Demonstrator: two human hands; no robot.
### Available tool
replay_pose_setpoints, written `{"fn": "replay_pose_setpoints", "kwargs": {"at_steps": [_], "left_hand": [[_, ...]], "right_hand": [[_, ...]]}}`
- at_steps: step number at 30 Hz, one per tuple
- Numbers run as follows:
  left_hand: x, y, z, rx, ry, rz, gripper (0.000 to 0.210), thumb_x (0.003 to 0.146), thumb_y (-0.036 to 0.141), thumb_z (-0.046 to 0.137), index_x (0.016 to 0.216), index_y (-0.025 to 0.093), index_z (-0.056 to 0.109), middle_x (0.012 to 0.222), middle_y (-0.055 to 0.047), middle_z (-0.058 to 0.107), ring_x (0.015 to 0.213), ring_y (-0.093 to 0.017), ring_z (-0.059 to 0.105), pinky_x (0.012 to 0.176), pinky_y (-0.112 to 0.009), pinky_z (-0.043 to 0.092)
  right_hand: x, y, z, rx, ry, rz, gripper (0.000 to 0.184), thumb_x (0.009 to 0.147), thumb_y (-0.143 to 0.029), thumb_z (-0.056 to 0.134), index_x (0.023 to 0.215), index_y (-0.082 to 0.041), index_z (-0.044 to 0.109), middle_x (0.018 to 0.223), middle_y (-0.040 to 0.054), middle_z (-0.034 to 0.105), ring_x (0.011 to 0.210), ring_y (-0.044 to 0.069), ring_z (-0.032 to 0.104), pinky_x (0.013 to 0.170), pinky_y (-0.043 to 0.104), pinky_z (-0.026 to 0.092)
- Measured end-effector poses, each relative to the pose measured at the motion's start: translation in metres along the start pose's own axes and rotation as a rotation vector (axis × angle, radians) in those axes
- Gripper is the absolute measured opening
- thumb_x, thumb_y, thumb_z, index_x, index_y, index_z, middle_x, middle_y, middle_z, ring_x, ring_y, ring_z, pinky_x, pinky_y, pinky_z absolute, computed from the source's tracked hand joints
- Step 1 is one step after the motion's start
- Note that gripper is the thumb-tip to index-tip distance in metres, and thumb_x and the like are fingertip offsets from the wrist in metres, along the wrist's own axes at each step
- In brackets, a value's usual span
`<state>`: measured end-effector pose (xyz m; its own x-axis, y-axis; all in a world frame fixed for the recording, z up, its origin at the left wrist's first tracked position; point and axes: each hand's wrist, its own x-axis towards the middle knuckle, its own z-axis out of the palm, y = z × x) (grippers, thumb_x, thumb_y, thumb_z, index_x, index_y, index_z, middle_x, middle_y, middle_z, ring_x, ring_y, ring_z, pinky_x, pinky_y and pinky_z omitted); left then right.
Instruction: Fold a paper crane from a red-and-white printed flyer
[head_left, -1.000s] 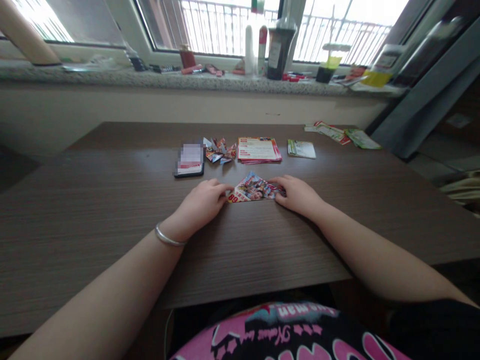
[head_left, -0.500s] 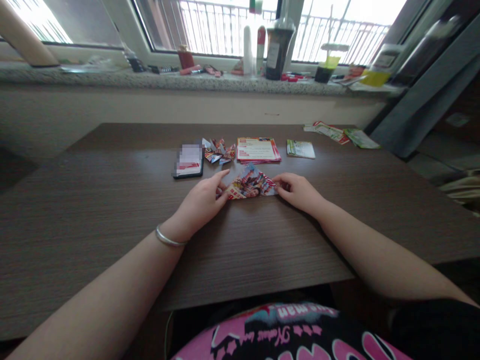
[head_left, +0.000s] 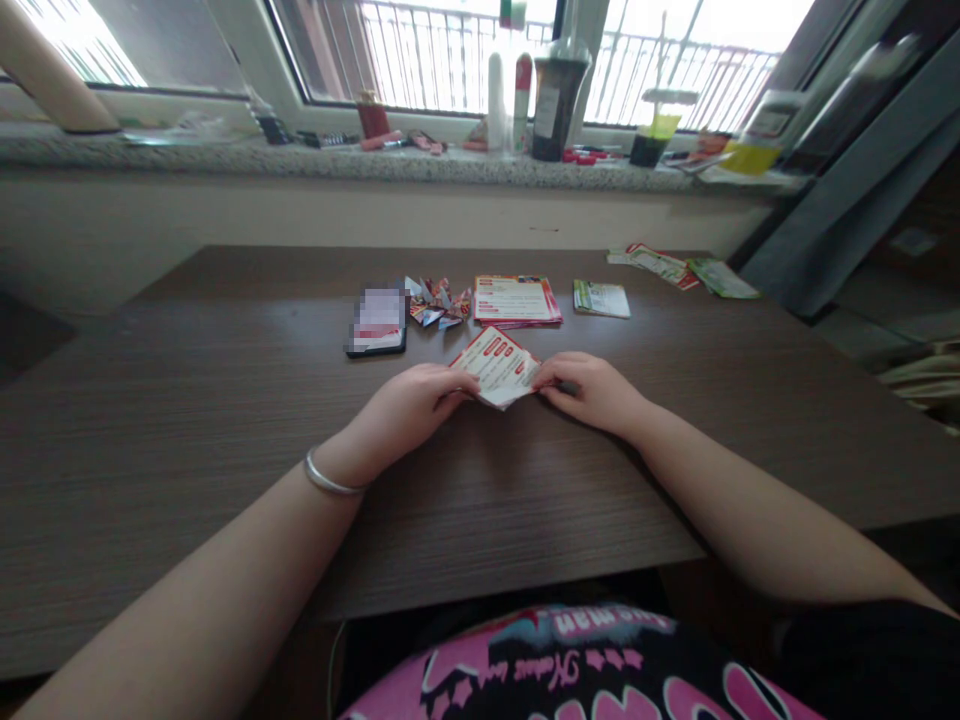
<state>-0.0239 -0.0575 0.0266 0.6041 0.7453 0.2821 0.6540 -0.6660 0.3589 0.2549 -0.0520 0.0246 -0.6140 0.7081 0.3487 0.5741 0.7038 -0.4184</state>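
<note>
Between my hands is a sheet of printed paper [head_left: 496, 368], opened to a white side with red labels and creased across the middle. My left hand [head_left: 424, 395] pinches its left corner, thumb below and fingers on top. At the right corner, my right hand [head_left: 581, 385] grips the paper between thumb and fingertips. Just beyond lie several folded paper pieces [head_left: 439, 303] in a colourful cluster. To their right is a stack of printed sheets [head_left: 516, 300], red-edged and white on top.
A phone [head_left: 379, 325] with a blurred screen lies left of the folded pieces. A small stack of green-and-white cards [head_left: 601, 298] and loose paper strips [head_left: 660, 265] lie at the back right of the brown table [head_left: 187, 420]. Bottles and cups line the windowsill [head_left: 420, 168].
The paper was a folded triangle showing its picture side; now it is unfolded to its white side. My left fingers have closed over its left corner.
</note>
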Motion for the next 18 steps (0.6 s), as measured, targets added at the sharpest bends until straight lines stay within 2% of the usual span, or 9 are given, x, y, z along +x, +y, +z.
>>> {"fn": "replay_pose_setpoints", "kwargs": {"at_steps": [5,10,15,18], "left_hand": [[0.002,0.004,0.000,-0.001,-0.102,0.099,0.027,0.089,0.018,0.047,0.103,0.023,0.070,0.115,-0.004,0.070,0.107,-0.019,0.064,0.100,-0.037,0.047],[0.002,0.004,0.000,0.001,-0.151,0.156,0.026,0.088,0.021,0.052,0.107,0.023,0.070,0.118,-0.005,0.068,0.109,-0.020,0.063,0.101,-0.038,0.047],[0.000,0.005,0.000,-0.050,-0.171,0.166,0.025,0.086,0.021,0.056,0.107,0.024,0.069,0.122,-0.006,0.066,0.114,-0.021,0.060,0.104,-0.038,0.045],[0.000,0.010,-0.001,-0.085,-0.203,0.133,0.019,0.085,0.022,0.057,0.100,0.023,0.070,0.120,-0.007,0.066,0.115,-0.021,0.060,0.104,-0.037,0.045]], "right_hand": [[0.001,-0.002,0.000,-0.031,-0.093,-0.060,0.014,0.086,-0.020,0.058,0.094,-0.022,0.069,0.101,0.0038,0.072,0.097,0.017,0.064,0.088,0.035,0.048],[0.001,-0.006,-0.001,-0.137,-0.140,-0.126,0.014,0.088,-0.025,0.058,0.093,-0.024,0.071,0.108,0.0031,0.072,0.103,0.019,0.063,0.093,0.038,0.046],[0.002,-0.010,0.001,-0.205,-0.159,-0.196,0.019,0.089,-0.023,0.055,0.100,-0.023,0.071,0.110,0.0038,0.072,0.107,0.020,0.062,0.095,0.040,0.046],[0.002,-0.011,0.004,-0.213,-0.163,-0.229,0.022,0.089,-0.022,0.054,0.104,-0.022,0.070,0.111,0.0059,0.071,0.108,0.019,0.062,0.095,0.038,0.048]]}}
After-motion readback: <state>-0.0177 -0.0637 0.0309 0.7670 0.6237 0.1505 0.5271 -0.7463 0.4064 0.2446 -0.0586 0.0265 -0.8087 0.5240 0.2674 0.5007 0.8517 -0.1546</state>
